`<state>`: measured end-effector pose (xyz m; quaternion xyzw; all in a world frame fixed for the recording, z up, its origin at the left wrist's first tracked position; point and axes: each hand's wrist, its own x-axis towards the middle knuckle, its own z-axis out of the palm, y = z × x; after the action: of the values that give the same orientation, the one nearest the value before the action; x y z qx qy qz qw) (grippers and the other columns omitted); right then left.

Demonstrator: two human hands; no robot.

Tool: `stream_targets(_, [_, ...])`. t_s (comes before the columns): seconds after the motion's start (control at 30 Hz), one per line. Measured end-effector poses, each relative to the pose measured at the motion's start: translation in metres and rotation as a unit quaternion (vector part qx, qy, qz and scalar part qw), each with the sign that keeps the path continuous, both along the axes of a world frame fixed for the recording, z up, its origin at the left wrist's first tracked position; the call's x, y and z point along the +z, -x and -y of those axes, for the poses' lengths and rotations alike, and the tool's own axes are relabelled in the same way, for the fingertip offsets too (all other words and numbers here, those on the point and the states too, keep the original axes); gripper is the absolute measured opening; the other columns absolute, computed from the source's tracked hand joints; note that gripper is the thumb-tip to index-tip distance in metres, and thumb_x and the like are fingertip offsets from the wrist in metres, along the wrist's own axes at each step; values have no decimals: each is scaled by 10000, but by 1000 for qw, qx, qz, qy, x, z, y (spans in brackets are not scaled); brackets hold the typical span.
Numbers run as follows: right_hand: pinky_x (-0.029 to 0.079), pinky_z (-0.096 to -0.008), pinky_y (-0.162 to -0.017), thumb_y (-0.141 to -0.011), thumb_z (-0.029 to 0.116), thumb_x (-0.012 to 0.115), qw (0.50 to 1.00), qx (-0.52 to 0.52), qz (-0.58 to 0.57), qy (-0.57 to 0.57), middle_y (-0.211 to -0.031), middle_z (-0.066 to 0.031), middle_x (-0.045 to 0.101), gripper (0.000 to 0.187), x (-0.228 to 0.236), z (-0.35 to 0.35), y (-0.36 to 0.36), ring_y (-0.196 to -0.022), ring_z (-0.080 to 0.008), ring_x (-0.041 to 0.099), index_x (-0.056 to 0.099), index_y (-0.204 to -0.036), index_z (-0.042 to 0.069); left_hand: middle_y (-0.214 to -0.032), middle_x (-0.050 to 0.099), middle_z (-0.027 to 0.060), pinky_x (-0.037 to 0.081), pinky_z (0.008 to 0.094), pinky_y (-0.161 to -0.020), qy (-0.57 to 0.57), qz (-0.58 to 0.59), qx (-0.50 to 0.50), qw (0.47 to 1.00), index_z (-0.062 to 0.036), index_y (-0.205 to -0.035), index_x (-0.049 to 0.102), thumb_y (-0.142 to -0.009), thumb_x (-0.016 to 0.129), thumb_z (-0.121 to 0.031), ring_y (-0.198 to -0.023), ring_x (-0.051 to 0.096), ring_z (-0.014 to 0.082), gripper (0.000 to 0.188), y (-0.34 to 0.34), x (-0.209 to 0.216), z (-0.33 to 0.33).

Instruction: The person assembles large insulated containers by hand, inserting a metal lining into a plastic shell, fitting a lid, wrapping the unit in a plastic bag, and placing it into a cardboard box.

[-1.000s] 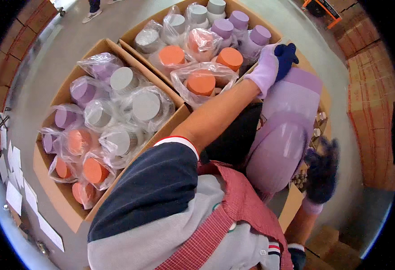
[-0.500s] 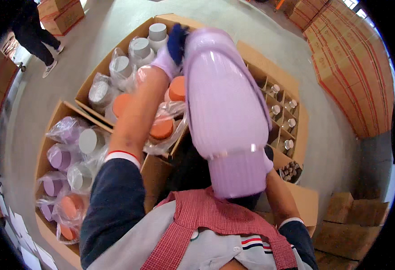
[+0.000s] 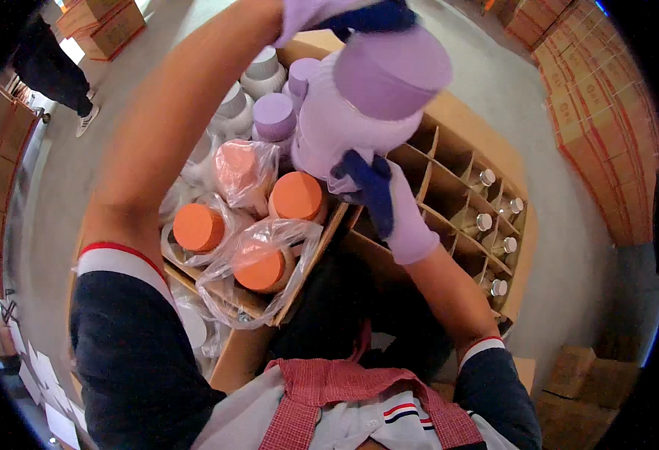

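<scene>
**Work status: lilac container (image 3: 367, 124) held tilted, not set down**

We hold the lilac container at the far right of the carton (image 3: 324, 244), its lid facing us. The base is hidden; we cannot tell whether it touches anything. The left hand (image 3: 363, 19) holds the far edge of the lid. The right hand (image 3: 384, 201) holds the near side of the body, fingers slightly spread against it.

Done, as far as we see: orange-lidded containers (image 3: 260, 266), lilac-lidded containers (image 3: 274, 116) and grey-lidded containers (image 3: 232, 101) stand in the carton, some of them in clear bags (image 3: 213, 289). Outstanding: the held container, which we judge to be mid-handling. We cannot give a full count, since the left arm hides part of the carton. To the right, small bottles (image 3: 484, 223) stand in the divided carton (image 3: 475, 135); neither hand touches them.
</scene>
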<state>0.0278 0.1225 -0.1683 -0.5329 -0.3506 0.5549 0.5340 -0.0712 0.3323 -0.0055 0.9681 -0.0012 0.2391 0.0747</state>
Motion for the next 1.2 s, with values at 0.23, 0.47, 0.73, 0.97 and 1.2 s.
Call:
stream_targets(0.23, [509, -284, -664, -926, 253, 584, 991, -36, -127, 7, -918, -75, 660, 273, -43, -94, -17, -766, -168, 627, 608, -1078, 28, -1001, 648, 119, 472, 315, -832, 228, -87, 95, 965, -22, -1109, 603, -914, 520, -188, -921, 601, 208, 269, -8, -49, -8])
stream_targets(0.47, [508, -331, -648, -894, 226, 624, 995, 31, -91, 27, -920, -97, 657, 295, -50, -111, -21, -759, -193, 622, 600, -1097, 14, -1059, 632, 135, 469, 329, -841, 350, -68, 128, 926, -56, -1189, 570, -917, 525, -273, -963, 593, 221, 351, 8, -83, -13])
stream_targets(0.73, [500, -353, -709, -887, 259, 597, 998, 11, -38, 46, -914, -64, 621, 210, -118, -104, 16, -834, -213, 589, 612, -986, 75, -1115, 608, 135, 504, 437, -853, -92, -193, 242, 946, -136, -1189, 576, -894, 508, -283, -1028, 605, 333, 336, -71, -147, -17])
stream_targets(0.97, [493, -408, -773, -791, 155, 683, 830, 257, 441, -224, -984, -222, 622, 200, -10, -36, 14, -894, -380, 619, 619, -917, 13, -1390, 427, 116, 318, 537, -1026, -136, -128, 164, 969, -170, -1321, 488, -782, 580, -118, -1291, 394, 339, 549, -15, -268, 4])
stream_targets(1.2, [497, -403, -881, -801, 108, 679, 809, -81, 487, -318, -1108, -198, 619, 226, -38, -55, -73, -1018, -344, 610, 655, -1003, 12, -1110, 648, 116, 459, 355, -917, 627, 22, 163, 761, -102, -1125, 633, -864, 517, -216, -1063, 594, 265, 307, -15, -286, -33])
